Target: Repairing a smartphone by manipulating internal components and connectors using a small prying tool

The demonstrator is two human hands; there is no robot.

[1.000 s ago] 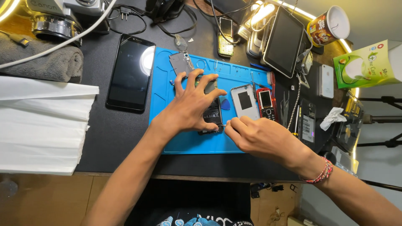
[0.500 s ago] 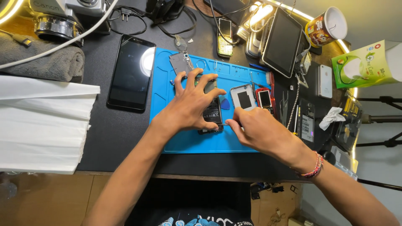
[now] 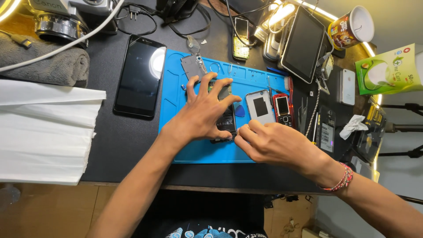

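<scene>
My left hand (image 3: 203,112) lies flat with fingers spread wide, pinning the opened phone (image 3: 225,120) at the centre of the blue repair mat (image 3: 194,152). My right hand (image 3: 275,143), at its four o'clock, has a narrow pinch at the phone's lower corner. I'd press steadily and pry gently. Whether the fingertips (image 3: 240,140) hold a tool I cannot tell; my palm hides most of the phone.

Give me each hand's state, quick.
Left hand: open, fingers spread, pressing down on the opened phone.
Right hand: fingertips pinched at the phone's lower edge; what they hold cannot be told.
</scene>
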